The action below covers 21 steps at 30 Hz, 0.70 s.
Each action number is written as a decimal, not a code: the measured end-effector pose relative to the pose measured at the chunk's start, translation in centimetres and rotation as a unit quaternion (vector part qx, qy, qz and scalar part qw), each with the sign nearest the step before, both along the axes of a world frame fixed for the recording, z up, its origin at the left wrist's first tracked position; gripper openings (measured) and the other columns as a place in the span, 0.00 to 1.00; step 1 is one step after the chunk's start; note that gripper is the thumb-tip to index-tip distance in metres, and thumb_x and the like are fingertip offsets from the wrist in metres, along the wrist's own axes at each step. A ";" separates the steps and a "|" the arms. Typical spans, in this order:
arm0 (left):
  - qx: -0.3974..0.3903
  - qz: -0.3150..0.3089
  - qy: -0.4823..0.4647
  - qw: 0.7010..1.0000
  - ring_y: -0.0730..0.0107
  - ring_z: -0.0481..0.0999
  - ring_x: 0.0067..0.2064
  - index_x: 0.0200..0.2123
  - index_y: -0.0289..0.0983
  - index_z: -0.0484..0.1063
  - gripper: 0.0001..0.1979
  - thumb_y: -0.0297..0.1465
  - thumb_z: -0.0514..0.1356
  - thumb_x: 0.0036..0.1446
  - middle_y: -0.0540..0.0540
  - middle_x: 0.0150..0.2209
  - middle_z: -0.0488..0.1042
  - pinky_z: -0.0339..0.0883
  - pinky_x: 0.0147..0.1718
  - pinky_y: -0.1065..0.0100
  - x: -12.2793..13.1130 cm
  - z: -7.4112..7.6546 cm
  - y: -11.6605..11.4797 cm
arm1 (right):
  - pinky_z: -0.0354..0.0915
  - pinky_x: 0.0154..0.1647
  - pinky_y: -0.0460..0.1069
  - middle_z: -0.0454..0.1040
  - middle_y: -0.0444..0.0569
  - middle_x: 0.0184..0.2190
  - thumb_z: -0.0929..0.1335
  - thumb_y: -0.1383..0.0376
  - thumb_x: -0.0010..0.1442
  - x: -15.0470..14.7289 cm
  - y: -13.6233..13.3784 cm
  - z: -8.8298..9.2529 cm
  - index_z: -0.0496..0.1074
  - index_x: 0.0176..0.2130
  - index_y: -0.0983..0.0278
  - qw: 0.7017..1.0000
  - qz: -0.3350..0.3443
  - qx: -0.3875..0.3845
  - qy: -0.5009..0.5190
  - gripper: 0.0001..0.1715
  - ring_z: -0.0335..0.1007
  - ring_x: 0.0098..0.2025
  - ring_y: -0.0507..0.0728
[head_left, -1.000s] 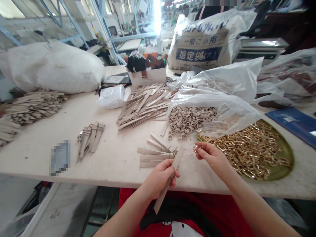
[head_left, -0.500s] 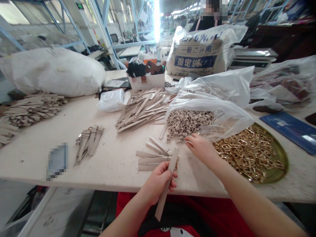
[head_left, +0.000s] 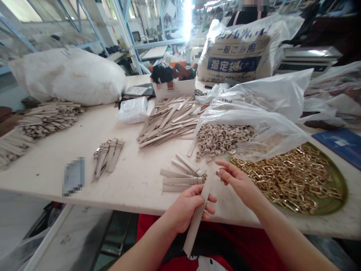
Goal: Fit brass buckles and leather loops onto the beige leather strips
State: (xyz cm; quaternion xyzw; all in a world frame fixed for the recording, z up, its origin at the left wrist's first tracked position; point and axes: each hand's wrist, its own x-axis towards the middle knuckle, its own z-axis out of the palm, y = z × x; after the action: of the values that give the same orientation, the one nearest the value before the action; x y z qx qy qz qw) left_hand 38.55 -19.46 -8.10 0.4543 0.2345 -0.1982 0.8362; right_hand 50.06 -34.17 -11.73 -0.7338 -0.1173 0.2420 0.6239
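Observation:
My left hand (head_left: 187, 207) is closed around a flat beige strap (head_left: 196, 224), which slants from my lap up over the table. Close to the strap's upper end, my right hand (head_left: 238, 182) pinches a small beige loop (head_left: 217, 173), mostly hidden by the fingertips. Behind that hand lies a heap of similar loops (head_left: 214, 140), partly under a clear plastic bag (head_left: 259, 120). Several straps with loops and gold hardware (head_left: 180, 184) rest just left of my hands. To the right, gold-coloured metal buckles (head_left: 290, 180) fill a round tray (head_left: 342, 192).
A pile of loose straps (head_left: 169, 124) lies mid-table, with a bundle of fitted straps (head_left: 108, 156) to its left. More straps (head_left: 52, 118) are stacked at far left. A white box (head_left: 175, 89) and a large printed sack (head_left: 237, 56) stand behind. A person (head_left: 248, 15) is beyond.
My right hand has come back from the loop heap toward the strap, with a small loop in its fingertips. My left hand still holds the strap. The view has shifted slightly.

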 end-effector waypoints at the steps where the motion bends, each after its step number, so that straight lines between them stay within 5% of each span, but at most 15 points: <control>1: 0.011 -0.007 -0.003 1.000 0.81 0.67 0.23 0.40 0.34 0.66 0.17 0.24 0.53 0.43 0.47 0.35 0.69 0.61 0.19 0.77 0.0 0.0 0.0 | 0.58 0.27 0.46 0.65 0.40 0.23 0.66 0.55 0.53 -0.6 0.1 0.0 0.68 0.46 0.60 0.997 -0.009 0.041 0.062 0.21 0.59 0.25 0.49; 5: 0.100 -0.024 -0.022 0.994 0.84 0.58 0.16 0.37 0.33 0.65 0.11 0.32 0.53 0.50 0.53 0.23 0.65 0.51 0.15 0.79 -0.2 -0.1 -0.1 | 0.60 0.24 0.42 0.65 0.39 0.22 0.71 0.57 0.47 -1.8 0.7 -0.3 0.72 0.36 0.59 0.936 -0.069 0.200 0.281 0.15 0.60 0.23 0.46; 8: 0.163 -0.034 -0.039 0.985 0.84 0.58 0.16 0.36 0.33 0.64 0.13 0.37 0.52 0.53 0.54 0.20 0.63 0.49 0.15 0.78 -0.5 -0.5 -0.1 | 0.63 0.25 0.41 0.67 0.39 0.22 0.72 0.60 0.45 -2.1 1.0 -0.4 0.72 0.31 0.60 0.900 -0.103 0.253 0.339 0.11 0.62 0.24 0.46; 17: 0.221 -0.060 -0.065 0.971 0.82 0.59 0.16 0.34 0.33 0.65 0.12 0.37 0.50 0.54 0.55 0.19 0.63 0.52 0.16 0.78 -0.2 -1.3 -0.3 | 0.64 0.23 0.41 0.69 0.40 0.22 0.74 0.61 0.42 -2.6 0.8 -0.3 0.71 0.26 0.63 0.892 -0.147 0.268 0.333 0.12 0.64 0.23 0.46; 21: 0.233 -0.057 -0.062 0.969 0.82 0.58 0.16 0.33 0.33 0.64 0.11 0.35 0.50 0.54 0.55 0.19 0.63 0.51 0.16 0.78 -0.2 -1.2 -0.4 | 0.63 0.23 0.41 0.69 0.40 0.24 0.72 0.60 0.46 -2.7 0.9 -0.3 0.72 0.35 0.61 0.919 -0.137 0.250 0.273 0.14 0.62 0.23 0.46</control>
State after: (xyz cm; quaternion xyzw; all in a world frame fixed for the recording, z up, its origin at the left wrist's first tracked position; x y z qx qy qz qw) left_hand 38.32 -19.91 -9.31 0.6604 0.1955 -0.1573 0.7077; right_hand 47.37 -33.32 -12.08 -0.4682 0.1025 0.3083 0.8217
